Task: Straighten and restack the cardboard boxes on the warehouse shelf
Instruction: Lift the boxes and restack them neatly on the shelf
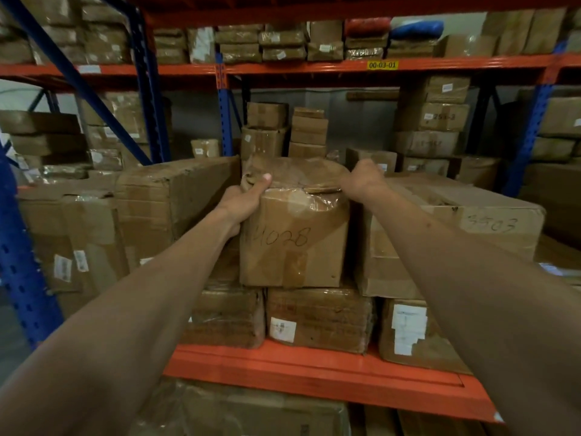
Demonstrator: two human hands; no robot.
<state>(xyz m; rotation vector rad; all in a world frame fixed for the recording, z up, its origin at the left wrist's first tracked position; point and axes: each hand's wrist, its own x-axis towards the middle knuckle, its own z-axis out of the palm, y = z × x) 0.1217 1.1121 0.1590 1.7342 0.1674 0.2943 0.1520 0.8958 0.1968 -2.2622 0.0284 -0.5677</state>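
Note:
A taped cardboard box (294,247) with handwritten digits on its front stands in the middle of the shelf, on top of two flatter boxes (317,319). My left hand (243,201) grips its upper left corner, thumb on the top edge. My right hand (361,180) is closed over its upper right corner, fingers hidden behind the top. A long box (169,199) lies slanted at its left. At its right a wide box (456,225) marked with digits sits close against it.
The orange shelf beam (314,369) runs below the stack. Blue uprights (19,262) stand at the left and another (531,130) at the right. More boxes (430,121) are piled behind, and a higher shelf (283,69) carries several flat parcels.

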